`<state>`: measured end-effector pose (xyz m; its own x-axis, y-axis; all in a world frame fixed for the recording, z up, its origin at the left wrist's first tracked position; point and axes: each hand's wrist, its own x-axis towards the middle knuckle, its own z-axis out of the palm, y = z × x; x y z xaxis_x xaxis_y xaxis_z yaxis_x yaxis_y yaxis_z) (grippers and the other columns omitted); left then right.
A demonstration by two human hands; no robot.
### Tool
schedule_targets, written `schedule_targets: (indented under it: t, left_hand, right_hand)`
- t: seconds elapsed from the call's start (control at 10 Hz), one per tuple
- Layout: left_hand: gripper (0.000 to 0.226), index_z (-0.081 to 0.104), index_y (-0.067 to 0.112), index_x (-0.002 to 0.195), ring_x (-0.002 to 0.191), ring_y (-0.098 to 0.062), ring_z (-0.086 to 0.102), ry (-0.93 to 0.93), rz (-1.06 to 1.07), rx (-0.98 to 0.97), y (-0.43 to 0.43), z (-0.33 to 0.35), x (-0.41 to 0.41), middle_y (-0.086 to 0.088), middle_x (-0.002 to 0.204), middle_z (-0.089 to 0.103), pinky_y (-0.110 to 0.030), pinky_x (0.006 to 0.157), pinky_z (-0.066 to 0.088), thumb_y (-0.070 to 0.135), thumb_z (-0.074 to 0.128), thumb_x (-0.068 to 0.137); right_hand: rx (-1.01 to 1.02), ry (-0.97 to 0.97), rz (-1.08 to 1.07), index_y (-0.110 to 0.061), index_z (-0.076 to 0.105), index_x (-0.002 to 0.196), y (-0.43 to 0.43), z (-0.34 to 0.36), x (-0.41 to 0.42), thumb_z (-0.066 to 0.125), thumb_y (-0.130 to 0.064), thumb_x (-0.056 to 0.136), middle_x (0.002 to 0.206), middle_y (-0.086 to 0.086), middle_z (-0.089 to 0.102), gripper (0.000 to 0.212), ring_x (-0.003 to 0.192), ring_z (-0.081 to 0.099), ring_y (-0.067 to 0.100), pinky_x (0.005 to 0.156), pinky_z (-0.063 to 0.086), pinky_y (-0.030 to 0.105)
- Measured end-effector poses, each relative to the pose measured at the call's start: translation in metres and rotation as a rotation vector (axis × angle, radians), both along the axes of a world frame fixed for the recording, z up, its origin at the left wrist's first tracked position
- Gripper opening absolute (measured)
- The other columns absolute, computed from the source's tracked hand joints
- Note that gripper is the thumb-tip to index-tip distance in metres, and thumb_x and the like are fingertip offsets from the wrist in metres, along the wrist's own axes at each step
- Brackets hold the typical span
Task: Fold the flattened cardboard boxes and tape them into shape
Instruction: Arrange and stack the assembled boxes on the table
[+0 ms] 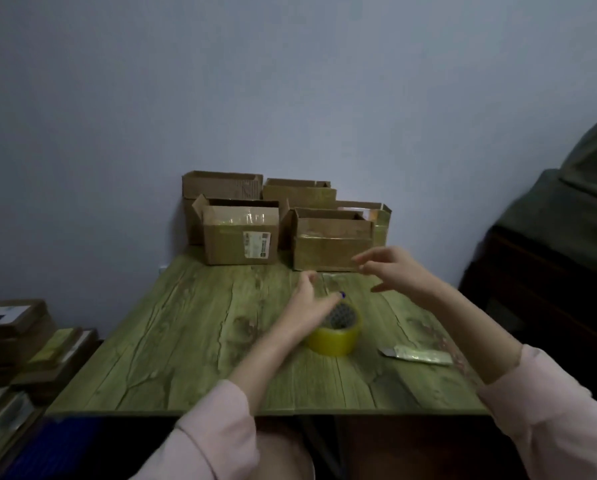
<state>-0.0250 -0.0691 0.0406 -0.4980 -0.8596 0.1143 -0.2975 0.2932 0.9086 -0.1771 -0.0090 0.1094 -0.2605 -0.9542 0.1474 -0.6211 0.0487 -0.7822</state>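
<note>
Head view. On the table (186,341), a green, wood-grain surface with a plain pale wall behind it, I see five folded cardboard boxes grouped at the far edge against the wall. The front left box (240,237) stands open-topped with clear tape across its upper face. It carries a white shipping label (256,245), whose printing is too small and blurred for me to read. The front right box (331,242) stands just beside it, also taped, and three rear boxes (221,185) stand behind these two.

A yellow tape roll (337,336) lies flat near the table's middle. My left hand (307,303) reaches over its far rim, with something small and blue (342,294) at the fingertip. Motion blur hides whether this hand grips anything. My right hand (394,268) hovers above the table in front of the right box, fingers loosely spread and holding nothing I can make out. A faint glossy patch (331,282) shows between the hands. I cannot tell whether it is tape.

A scrap of taped card (416,355) lies to the right of the roll. A stack of flattened boxes (16,341) sits left of the table, the top one bearing an unreadable label. Dark furniture (550,289) under a green cloth stands at the right.
</note>
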Motion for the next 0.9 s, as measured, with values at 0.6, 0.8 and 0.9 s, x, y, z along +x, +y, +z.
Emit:
schedule_targets:
  t: [0.6, 0.8, 0.9]
  left_hand:
    - [0.024, 0.066, 0.024, 0.110, 0.109, -0.012, 0.054, -0.411, -0.074, -0.646, 0.056, -0.045, -0.025, 0.009, 0.112, 0.066, -0.031, 0.110, 0.012, 0.031, 0.063, 0.086]
    - [0.024, 0.062, 0.020, 0.107, 0.107, -0.015, 0.053, -0.419, -0.078, -0.747, 0.075, -0.053, -0.033, 0.004, 0.106, 0.065, -0.029, 0.107, 0.013, 0.035, 0.055, 0.089]
    - [0.030, 0.055, 0.019, 0.116, 0.115, -0.013, 0.047, -0.411, -0.081, -0.752, 0.080, -0.054, -0.030, 0.005, 0.116, 0.060, -0.029, 0.109, 0.009, 0.037, 0.051, 0.092]
  right_hand:
    - [0.226, 0.376, -0.417, -0.012, 0.061, 0.087, 0.077, -0.104, -0.062, 0.077, -0.036, 0.076, 0.083, 0.005, 0.068, 0.031, 0.073, 0.066, 0.021, 0.071, 0.054, 0.035]
    - [0.225, 0.426, -0.587, -0.007, 0.064, 0.077, 0.079, -0.110, -0.046, 0.068, -0.045, 0.078, 0.083, 0.014, 0.067, 0.039, 0.082, 0.063, 0.033, 0.063, 0.047, 0.033]
    - [0.265, 0.486, -0.624, -0.003, 0.064, 0.098, 0.082, -0.112, -0.034, 0.059, -0.047, 0.087, 0.101, 0.017, 0.064, 0.046, 0.097, 0.061, 0.036, 0.073, 0.046, 0.035]
